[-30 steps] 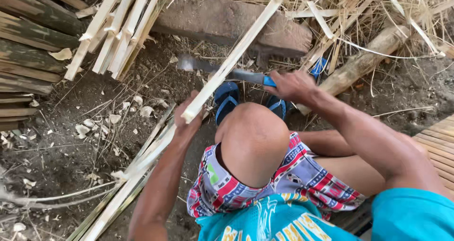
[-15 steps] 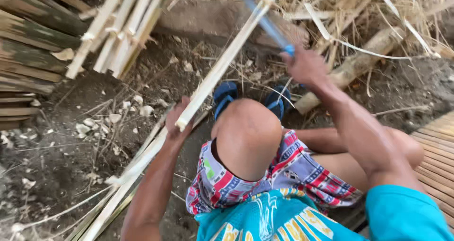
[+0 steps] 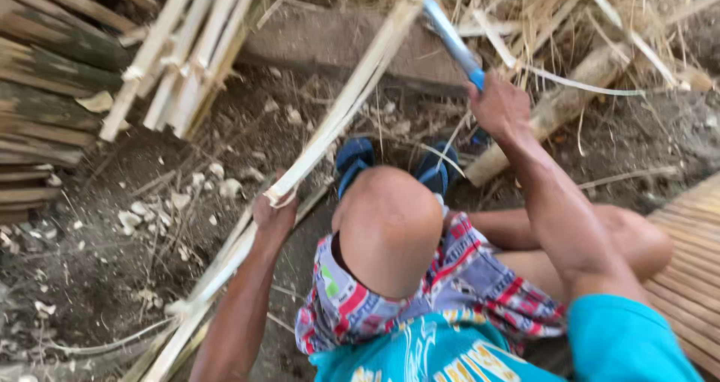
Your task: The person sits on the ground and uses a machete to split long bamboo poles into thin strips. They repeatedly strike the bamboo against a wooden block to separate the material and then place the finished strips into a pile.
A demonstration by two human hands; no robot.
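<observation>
Dirt ground (image 3: 90, 277) with small stones and dry bits lies all around, and a bundle of pale split sticks (image 3: 180, 59) leans near a dark stack of old slats (image 3: 45, 104) at the side. The person sits low, one bare knee up, with blue sandals (image 3: 356, 161) on the feet. The left hand (image 3: 274, 213) is wrapped around a long pale bamboo strip (image 3: 337, 123), fingers curled tight around it near its low part, so the strip slants up and away over the dirt. The right hand (image 3: 499, 108) is closed in a fist around the blue handle of a long knife (image 3: 450, 37), held high. The blade meets the top end of the strip, near the dry straw (image 3: 570, 14), though that spot is blurry. A thick log (image 3: 555, 112) lies just past the right hand. I think the knife could slip off the thin strip, because the strip is narrow and only one hand steadies it. It might then swing down toward the knee, the feet or the left arm. The strip could also split crooked or snap.
</observation>
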